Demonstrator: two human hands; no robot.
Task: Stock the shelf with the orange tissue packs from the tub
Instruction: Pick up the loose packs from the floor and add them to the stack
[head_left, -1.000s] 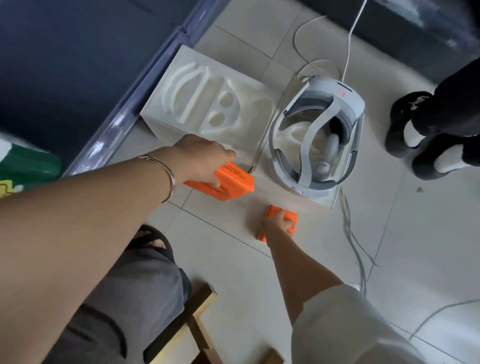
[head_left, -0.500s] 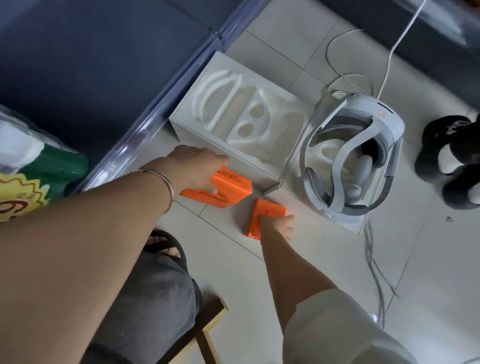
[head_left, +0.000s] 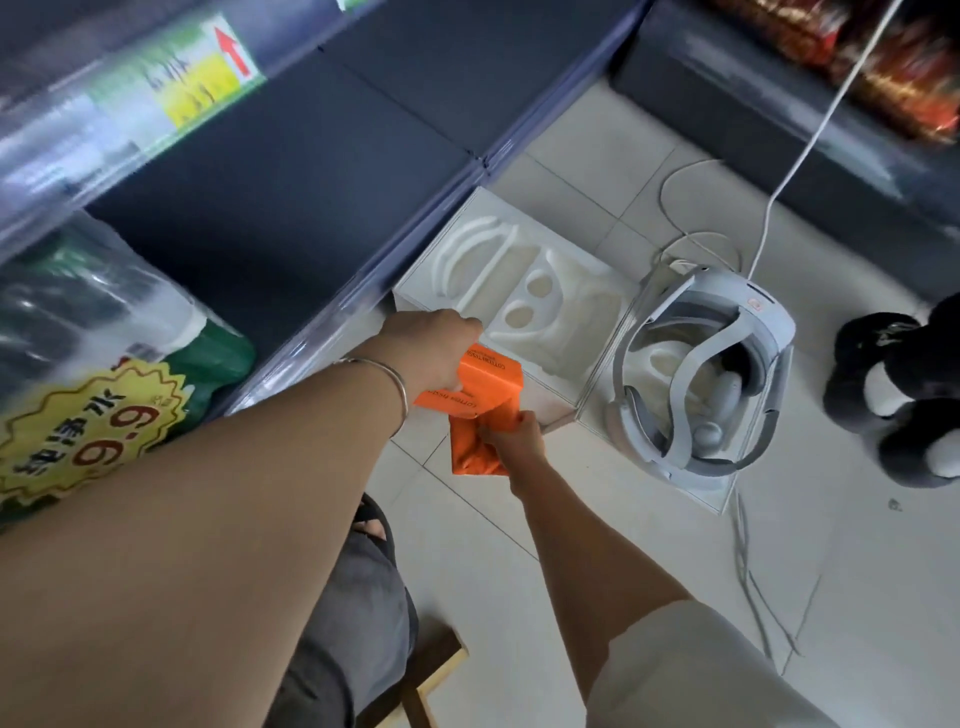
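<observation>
Head view: gripping orange pack (head_left: 491, 382) with left hand (head_left: 431, 353), pinching second pack (head_left: 470, 454) at its six o'clock with right hand (head_left: 511, 436)

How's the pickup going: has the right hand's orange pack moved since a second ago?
Yes. The right hand carried its orange pack leftward, from before the headset box to beside the other pack.

pale tiled floor (head_left: 883, 623), wooden stool (head_left: 441, 660)
</observation>
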